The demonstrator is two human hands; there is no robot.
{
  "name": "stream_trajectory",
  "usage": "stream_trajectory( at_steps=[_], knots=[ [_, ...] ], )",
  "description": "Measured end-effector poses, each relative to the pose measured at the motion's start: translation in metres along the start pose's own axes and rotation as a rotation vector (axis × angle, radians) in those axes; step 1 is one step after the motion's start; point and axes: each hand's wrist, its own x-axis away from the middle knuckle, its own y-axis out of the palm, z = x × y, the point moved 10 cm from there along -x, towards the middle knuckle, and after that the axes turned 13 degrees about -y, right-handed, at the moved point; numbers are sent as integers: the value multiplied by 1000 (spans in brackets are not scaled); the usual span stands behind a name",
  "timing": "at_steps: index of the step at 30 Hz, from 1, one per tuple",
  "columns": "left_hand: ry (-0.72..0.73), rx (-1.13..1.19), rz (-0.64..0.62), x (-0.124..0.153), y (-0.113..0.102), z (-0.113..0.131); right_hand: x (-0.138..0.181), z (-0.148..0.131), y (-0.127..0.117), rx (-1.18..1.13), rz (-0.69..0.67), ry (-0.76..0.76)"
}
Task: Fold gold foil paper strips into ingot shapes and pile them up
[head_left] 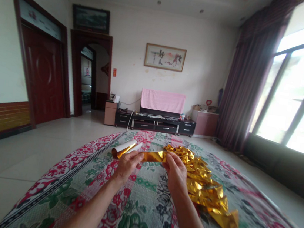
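Observation:
A flat strip of shiny gold foil (154, 156) is stretched level between my hands. My left hand (127, 165) pinches its left end between thumb and fingers. At the other end, my right hand (175, 169) is closed on the strip, its fingertips partly hidden. Just beyond my left hand lie rolled sheets (125, 147), white on one face and gold on the other. A long crumpled heap of gold foil (199, 180) spreads beside and beyond my right hand; whether it joins the strip I cannot tell.
Everything rests on a rounded surface covered by a flowered cloth (135, 209). Across the room stands a low black cabinet (154, 123) with a pink cloth (162, 100) above it. Doors (43, 73) are on the left, and a curtain (242, 81) and window on the right.

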Motion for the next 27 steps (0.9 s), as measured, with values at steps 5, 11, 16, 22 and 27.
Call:
stream_trajectory(
  at_steps=[5, 11, 16, 22, 27],
  knots=[
    [42, 35, 81, -2, -7, 2, 2, 0, 3, 40, -12, -12],
    [302, -282, 189, 7, -12, 28, 5, 6, -1, 135, 46, -14],
    [421, -432, 151, 15, -1, 39, 6, 19, -7, 150, 79, 41],
    [156, -355, 41, 5, 4, 16, 5, 18, -11, 136, 111, 47],
    [93, -300, 21, 7, 6, 13, 10, 24, -13, 114, 142, 108]
  ],
)
